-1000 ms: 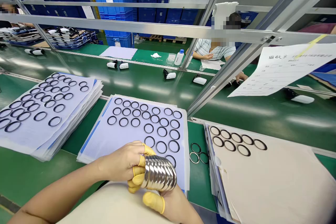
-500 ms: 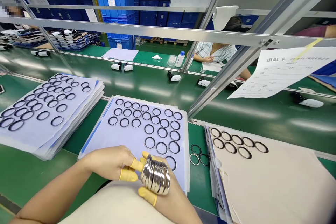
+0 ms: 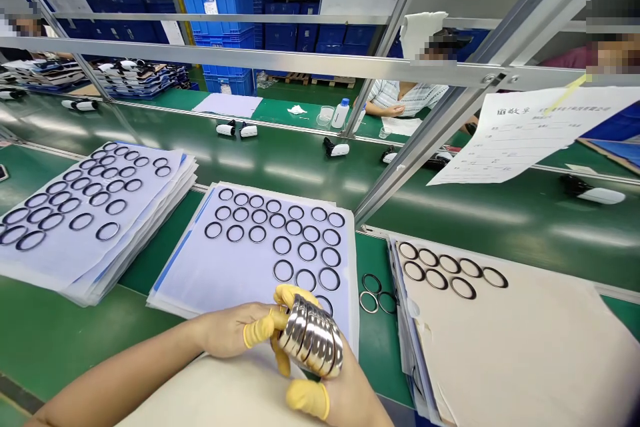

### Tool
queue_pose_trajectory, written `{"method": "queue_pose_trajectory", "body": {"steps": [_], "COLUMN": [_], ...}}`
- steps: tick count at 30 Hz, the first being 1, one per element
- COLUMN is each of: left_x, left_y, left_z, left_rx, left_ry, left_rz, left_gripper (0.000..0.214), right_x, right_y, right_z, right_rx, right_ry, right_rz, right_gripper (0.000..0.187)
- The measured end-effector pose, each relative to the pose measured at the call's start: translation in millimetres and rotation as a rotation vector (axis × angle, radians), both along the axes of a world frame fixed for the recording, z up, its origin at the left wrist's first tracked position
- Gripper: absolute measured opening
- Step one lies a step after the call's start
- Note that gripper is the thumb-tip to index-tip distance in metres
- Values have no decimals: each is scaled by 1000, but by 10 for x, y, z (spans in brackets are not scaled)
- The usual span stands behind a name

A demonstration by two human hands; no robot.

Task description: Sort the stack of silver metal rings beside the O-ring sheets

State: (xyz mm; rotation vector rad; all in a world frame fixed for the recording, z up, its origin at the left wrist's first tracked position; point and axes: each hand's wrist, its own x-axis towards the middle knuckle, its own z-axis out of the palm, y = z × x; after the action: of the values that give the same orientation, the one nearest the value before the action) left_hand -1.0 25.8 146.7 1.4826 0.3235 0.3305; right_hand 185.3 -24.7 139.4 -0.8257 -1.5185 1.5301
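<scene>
**Silver ring stack pinched at near right of ring sheet**

Shiny metal bands, packed side by side in a tilted row, running left to right, held above the pale sheet. They partly hide one black ring there. Left hand comes in from the left, fingers curled and close together, yellow finger cots pressed on the stack's left end. Right hand cups it from the near side, one capped finger lying below. Another capped fingertip sits over the top; cannot tell which hand. Stack is pinched between both hands.

Open room: sheet's near left part has no rings. Just right of the sheet's edge, a green belt strip carries three loose rings, then the beige sheet with eight black rings. Left, a thick pile of sheets shows rows of black rings. Cream cloth lies under the forearms at the near edge. Far off, a person sits beyond an aluminium rail.
</scene>
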Motion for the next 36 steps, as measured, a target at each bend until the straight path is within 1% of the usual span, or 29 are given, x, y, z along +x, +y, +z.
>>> {"method": "queue_pose_trajectory", "body": {"steps": [3,6,8,11,14,16,18,20,22,24,25,27,29,31,33,35,36], "left_x": [61,71,61,52,62,76,91,102,103,87,73,33,-14,-61,-98,-121,-126], "left_y": [-43,-73,-84,-98,-118,-134,-147,-151,-142,-121,-108,-80,-55,-31,-7,15,26], "left_z": [-32,-64,-85,-102,-98,-92,-90,-87,-74,-44,-21,39,110,178,229,255,258], "left_rx": [-175,-314,-335,-313,-320,-344,-395,-439,-440,-396,-354,-191,36,290,494,654,703], "left_ry": [-31,-11,-7,-11,-13,-21,-16,22,58,67,61,64,98,133,154,164,169], "left_rz": [55,93,127,185,200,200,218,263,295,301,303,318,333,331,328,330,336], "left_gripper": [66,53,50,47,47,50,51,46,37,30,26,21,18,21,23,23,23], "right_x": [-30,-34,-29,-20,-15,-16,-20,-25,-26,-28,-30,-41,-58,-74,-84,-87,-88], "right_y": [-24,-33,-32,-30,-31,-38,-55,-84,-116,-140,-145,-142,-122,-97,-75,-60,-56], "right_z": [24,39,44,35,19,8,-5,-25,-48,-67,-73,-74,-60,-35,-4,21,29], "right_rx": [-29,-3,26,76,109,101,77,71,81,74,69,85,125,144,113,65,39], "right_ry": [-18,-40,-46,-71,-102,-115,-126,-151,-190,-222,-231,-232,-223,-210,-192,-181,-178], "right_rz": [-38,-10,4,-34,-45,-23,-14,-23,-38,-37,-35,-23,6,18,23,48,65], "right_gripper": [95,91,84,70,58,61,69,73,70,67,68,72,68,59,45,29,25]}}
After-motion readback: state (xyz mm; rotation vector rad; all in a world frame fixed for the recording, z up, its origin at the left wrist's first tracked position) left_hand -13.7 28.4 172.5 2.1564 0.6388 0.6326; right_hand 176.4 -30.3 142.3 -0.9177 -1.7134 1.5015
